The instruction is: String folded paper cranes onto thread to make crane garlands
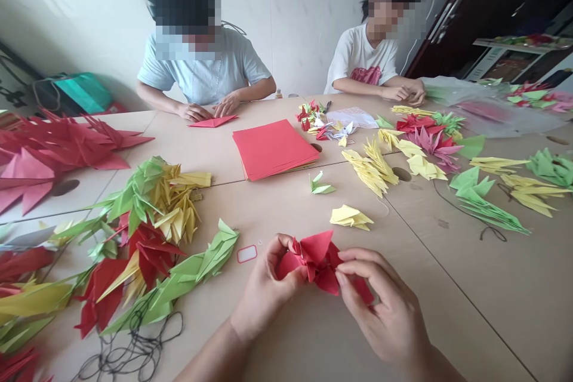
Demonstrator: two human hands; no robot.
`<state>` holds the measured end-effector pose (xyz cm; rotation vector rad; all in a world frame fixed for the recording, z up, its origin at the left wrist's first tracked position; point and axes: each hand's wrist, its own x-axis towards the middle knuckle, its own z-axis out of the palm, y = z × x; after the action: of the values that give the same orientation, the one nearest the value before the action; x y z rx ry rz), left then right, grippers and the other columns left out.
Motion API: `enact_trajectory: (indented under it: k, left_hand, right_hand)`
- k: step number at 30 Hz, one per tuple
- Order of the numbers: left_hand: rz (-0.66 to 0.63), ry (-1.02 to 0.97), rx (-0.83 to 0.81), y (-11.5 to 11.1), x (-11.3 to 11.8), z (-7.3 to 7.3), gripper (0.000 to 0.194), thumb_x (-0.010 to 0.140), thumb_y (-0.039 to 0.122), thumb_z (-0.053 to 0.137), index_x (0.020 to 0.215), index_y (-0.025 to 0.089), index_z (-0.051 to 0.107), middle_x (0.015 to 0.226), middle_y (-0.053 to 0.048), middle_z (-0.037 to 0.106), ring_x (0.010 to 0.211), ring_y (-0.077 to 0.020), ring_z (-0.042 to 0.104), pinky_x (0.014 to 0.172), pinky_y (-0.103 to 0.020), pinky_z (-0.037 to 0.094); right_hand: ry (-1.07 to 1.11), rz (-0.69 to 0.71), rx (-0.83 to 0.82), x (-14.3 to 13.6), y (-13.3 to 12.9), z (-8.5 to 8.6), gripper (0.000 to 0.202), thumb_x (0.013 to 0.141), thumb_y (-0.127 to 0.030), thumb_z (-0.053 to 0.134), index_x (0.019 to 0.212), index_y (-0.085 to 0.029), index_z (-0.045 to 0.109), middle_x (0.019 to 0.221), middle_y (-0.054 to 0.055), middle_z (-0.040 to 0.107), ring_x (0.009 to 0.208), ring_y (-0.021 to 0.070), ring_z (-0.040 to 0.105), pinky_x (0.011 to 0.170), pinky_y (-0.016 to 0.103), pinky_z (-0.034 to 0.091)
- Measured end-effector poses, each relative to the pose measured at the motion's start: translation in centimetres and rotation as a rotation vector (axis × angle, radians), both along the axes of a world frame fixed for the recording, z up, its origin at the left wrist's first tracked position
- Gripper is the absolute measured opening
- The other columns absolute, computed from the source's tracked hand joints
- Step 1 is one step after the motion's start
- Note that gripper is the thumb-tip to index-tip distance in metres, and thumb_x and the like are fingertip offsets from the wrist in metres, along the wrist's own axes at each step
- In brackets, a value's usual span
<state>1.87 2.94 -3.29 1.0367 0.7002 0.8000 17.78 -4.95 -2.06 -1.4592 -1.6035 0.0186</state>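
Between my two hands is a red origami paper crane [317,253], held just above the table near its front edge. My left hand [275,277] pinches its left side, thumb in front and fingers curled behind. At its right side, my right hand [380,292] grips a red flap between thumb and fingertips. Some of the folds are hidden behind my fingers, so I cannot tell whether it is one crane or several together. Just beyond my hands lie folded yellow paper pieces [351,216] and a small green paper crane [320,183].
A stack of red paper squares [275,148] lies mid-table. Strung green, yellow and red cranes [179,280] and tangled black cord [134,346] lie at left. More yellow pieces [369,167] and green pieces [487,209] are at right. Two people [203,71] sit opposite, one folding red paper.
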Motion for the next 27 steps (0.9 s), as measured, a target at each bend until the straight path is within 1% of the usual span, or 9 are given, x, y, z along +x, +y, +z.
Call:
enact_trajectory:
  k: [3,4,6,9,12,17,20,25,27]
  left_hand:
    - [-0.071,0.037,0.012,0.1,-0.1,0.6,0.023,0.072,0.016,0.073,0.083,0.019,0.052,0.08,0.002,0.056,0.071,-0.0112,0.05,0.065,-0.021,0.042]
    - [-0.104,0.056,0.022,0.0,-0.1,0.8,0.023,0.072,0.013,0.071,0.082,0.019,0.052,0.08,0.002,0.056,0.071,-0.0112,0.05,0.065,-0.02,0.042]
    - [-0.166,0.086,0.041,-0.1,0.0,1.2,0.023,0.07,0.007,0.069,0.081,0.019,0.052,0.08,0.003,0.055,0.072,-0.011,0.05,0.065,-0.02,0.042]
    - [-0.245,0.096,0.05,-0.4,0.2,1.5,0.024,0.069,0.003,0.065,0.081,0.018,0.051,0.078,0.003,0.056,0.07,-0.0106,0.051,0.065,-0.021,0.042]
    - [-0.295,0.1,0.028,-0.5,0.4,1.4,0.024,0.067,0.002,0.063,0.081,0.017,0.051,0.077,0.002,0.057,0.069,-0.0105,0.052,0.065,-0.022,0.043]
    - [-0.344,0.086,-0.039,-0.4,0.2,1.1,0.027,0.067,-0.002,0.06,0.083,0.016,0.049,0.079,0.002,0.057,0.069,-0.0087,0.052,0.065,-0.02,0.043]
    - [-0.378,0.072,-0.09,-0.1,-0.1,0.9,0.031,0.065,-0.004,0.061,0.084,0.016,0.049,0.079,0.004,0.055,0.066,-0.0061,0.049,0.061,-0.016,0.04]
    - [-0.41,0.054,-0.164,0.2,-0.3,0.5,0.031,0.065,0.0,0.066,0.085,0.016,0.05,0.074,0.005,0.052,0.058,-0.0036,0.044,0.053,-0.014,0.035]
    - [-0.426,0.028,-0.193,0.3,-0.4,0.3,0.03,0.065,0.002,0.068,0.085,0.016,0.05,0.072,0.005,0.052,0.056,-0.0034,0.043,0.052,-0.014,0.035]
  right_hand:
    - [-0.016,0.069,0.044,0.2,-0.1,0.2,0.032,0.084,-0.005,0.056,0.113,-0.018,0.057,0.111,0.011,0.057,0.089,0.0156,0.066,0.076,0.025,0.058]
    - [-0.026,0.091,0.037,0.3,-0.1,0.2,0.033,0.084,-0.005,0.055,0.115,-0.019,0.058,0.115,0.012,0.053,0.093,0.016,0.065,0.077,0.025,0.058]
    - [-0.042,0.12,0.004,0.3,-0.2,0.3,0.03,0.085,-0.005,0.055,0.111,-0.02,0.062,0.118,0.012,0.05,0.095,0.016,0.065,0.077,0.024,0.058]
    - [-0.05,0.134,-0.055,0.4,-0.2,0.3,0.027,0.086,-0.006,0.054,0.104,-0.021,0.066,0.114,0.011,0.053,0.093,0.0165,0.065,0.074,0.024,0.059]
    - [-0.016,0.173,-0.111,0.6,0.0,0.2,0.026,0.087,-0.006,0.052,0.102,-0.021,0.067,0.107,0.01,0.058,0.093,0.0178,0.066,0.075,0.026,0.06]
    - [0.131,0.296,-0.226,0.9,0.2,0.1,0.029,0.089,-0.007,0.05,0.105,-0.024,0.066,0.099,0.007,0.059,0.088,0.014,0.065,0.071,0.021,0.057]
    - [0.235,0.367,-0.308,1.1,0.2,0.3,0.029,0.09,-0.007,0.048,0.105,-0.026,0.065,0.096,0.005,0.058,0.084,0.0119,0.063,0.069,0.019,0.055]
    - [0.365,0.447,-0.45,1.3,0.0,0.6,0.028,0.093,-0.011,0.046,0.103,-0.029,0.064,0.098,0.003,0.056,0.089,0.0113,0.06,0.073,0.019,0.051]
    - [0.422,0.464,-0.524,1.4,-0.2,0.7,0.025,0.094,-0.014,0.045,0.102,-0.029,0.063,0.098,0.002,0.055,0.086,0.0108,0.059,0.069,0.018,0.051]
